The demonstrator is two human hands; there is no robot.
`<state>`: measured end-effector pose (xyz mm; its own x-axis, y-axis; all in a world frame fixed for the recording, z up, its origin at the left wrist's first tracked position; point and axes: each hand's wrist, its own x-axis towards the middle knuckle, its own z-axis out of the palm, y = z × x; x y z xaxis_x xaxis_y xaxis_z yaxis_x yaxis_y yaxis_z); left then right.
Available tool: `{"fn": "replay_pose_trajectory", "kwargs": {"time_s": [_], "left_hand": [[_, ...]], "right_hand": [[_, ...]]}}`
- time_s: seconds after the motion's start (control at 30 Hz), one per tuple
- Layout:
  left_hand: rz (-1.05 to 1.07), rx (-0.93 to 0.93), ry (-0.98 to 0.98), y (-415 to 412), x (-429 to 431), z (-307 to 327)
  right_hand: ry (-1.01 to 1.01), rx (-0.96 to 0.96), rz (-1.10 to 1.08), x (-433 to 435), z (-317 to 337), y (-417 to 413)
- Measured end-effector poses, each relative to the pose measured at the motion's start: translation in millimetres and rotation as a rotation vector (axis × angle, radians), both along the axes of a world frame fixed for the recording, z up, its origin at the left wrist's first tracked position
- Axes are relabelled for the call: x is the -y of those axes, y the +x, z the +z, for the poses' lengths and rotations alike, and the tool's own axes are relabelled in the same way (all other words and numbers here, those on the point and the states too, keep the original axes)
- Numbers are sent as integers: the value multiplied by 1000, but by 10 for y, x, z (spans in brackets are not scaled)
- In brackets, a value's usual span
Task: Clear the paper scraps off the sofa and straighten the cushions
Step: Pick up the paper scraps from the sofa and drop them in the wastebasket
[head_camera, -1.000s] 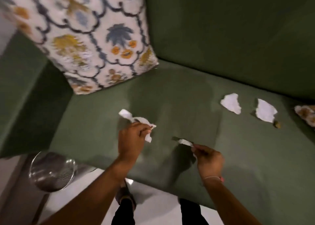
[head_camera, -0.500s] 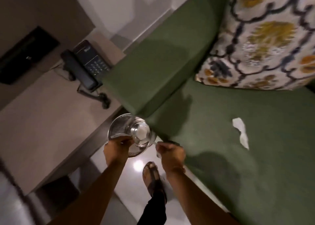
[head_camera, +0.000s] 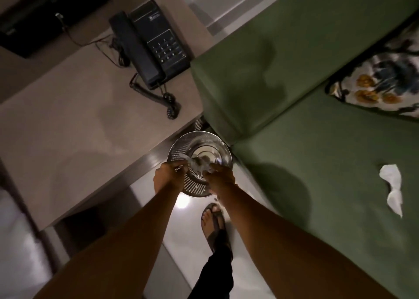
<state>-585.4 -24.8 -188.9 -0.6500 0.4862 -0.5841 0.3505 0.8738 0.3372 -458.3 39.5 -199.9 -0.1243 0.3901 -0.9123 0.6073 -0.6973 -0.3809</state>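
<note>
Both my hands hover over a round perforated metal bin (head_camera: 224,148) on the floor beside the green sofa (head_camera: 322,208). My left hand (head_camera: 169,177) pinches a pale, motion-blurred paper scrap (head_camera: 195,162) above the bin's mouth. My right hand (head_camera: 221,179) is next to it with fingers curled; whether it holds anything is hidden. A crumpled white paper scrap (head_camera: 391,184) lies on the sofa seat to the right. One floral patterned cushion (head_camera: 385,81) leans in the sofa's corner at the upper right.
The sofa's armrest (head_camera: 260,60) rises just behind the bin. A beige desk (head_camera: 68,121) on the left carries a black corded telephone (head_camera: 154,47). My sandalled foot (head_camera: 213,221) stands on the glossy white floor below the bin.
My view swung left from the sofa seat to the bin. Both hands carried their scraps from the seat to above the bin's mouth and now sit further over it.
</note>
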Motion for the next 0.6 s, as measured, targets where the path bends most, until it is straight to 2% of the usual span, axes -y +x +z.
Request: {"fn": "replay_pose_trajectory", "kwargs": {"time_s": [0.13,0.3,0.37,0.47,0.6], "left_hand": [[-89,-59,1,65,-14,265],[-292,-118,64,461,-138,876],[-383,-110,104,726,-289,1153],[-508,-116,89,1208,-536,1527],[-561,-33,181,2033,-812,1779]], "right_hand": [[142,83,144,-22,351,126],[99,-46,-125,28,924,714],[138,-54,-159,17,1120,1086],[186,-92,-345,-21,1323,1686],[253,-19,-386,-99,1463,2691]]}}
